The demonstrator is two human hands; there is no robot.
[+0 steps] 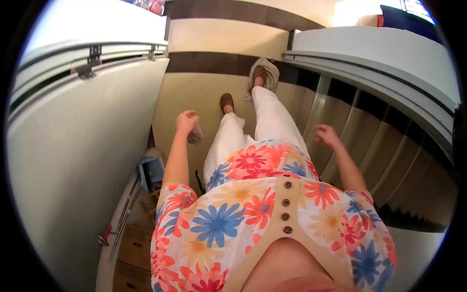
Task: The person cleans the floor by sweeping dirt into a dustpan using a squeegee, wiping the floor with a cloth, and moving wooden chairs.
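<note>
My left hand (185,121) hangs beside my left thigh, fingers closed around a small crumpled greyish cloth (195,135). Most of that cloth sits behind the fingers, so its full shape is hidden. On the other side, my right hand (328,136) is held out from my hip with fingers loosely bent and apart, nothing visible in it. Under my right shoe (260,74) lies a grey rag (271,73) spread on the floor. My left shoe (226,101) stands on the bare tiles a little behind.
A white cabinet door (87,121) rises along my left. On the right a counter (369,48) tops a ribbed panel (369,141). Cardboard boxes (134,246) and a blue-framed object (152,171) are low on the left. Dark bands cross the tiled floor (224,35).
</note>
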